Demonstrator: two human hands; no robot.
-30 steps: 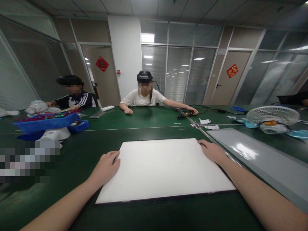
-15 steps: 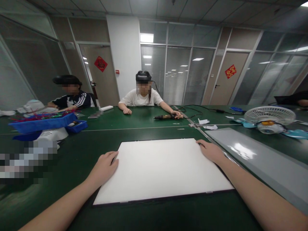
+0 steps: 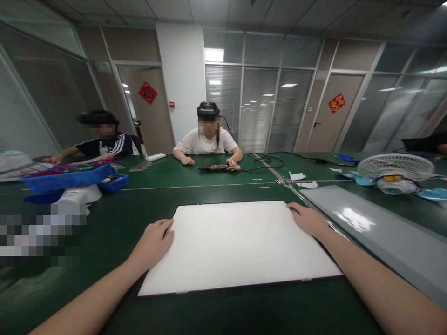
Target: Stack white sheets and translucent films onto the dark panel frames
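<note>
A flat white panel (image 3: pixel 237 246) with a thin black frame lies on the green tabletop in front of me. My left hand (image 3: pixel 156 243) grips its left edge, thumb on the white face and fingers curled over the side. At the far right corner my right hand (image 3: pixel 307 220) holds the other edge, its fingertips partly hidden by the frame. Small tabs show along the panel's near edge. Its underside is out of sight.
To the right lies a large grey sheet (image 3: pixel 377 228), with a white fan (image 3: pixel 396 170) behind it. Blue trays (image 3: pixel 70 178) of wires stand at left. Opposite, a person (image 3: pixel 208 139) holds a dark corded tool (image 3: pixel 213 167); another person (image 3: pixel 104 144) sits far left.
Both my hands keep their hold, and the panel stays where it was on the table. Across from me, the person's corded tool has moved left. The far-left person's arm has stretched out leftward.
</note>
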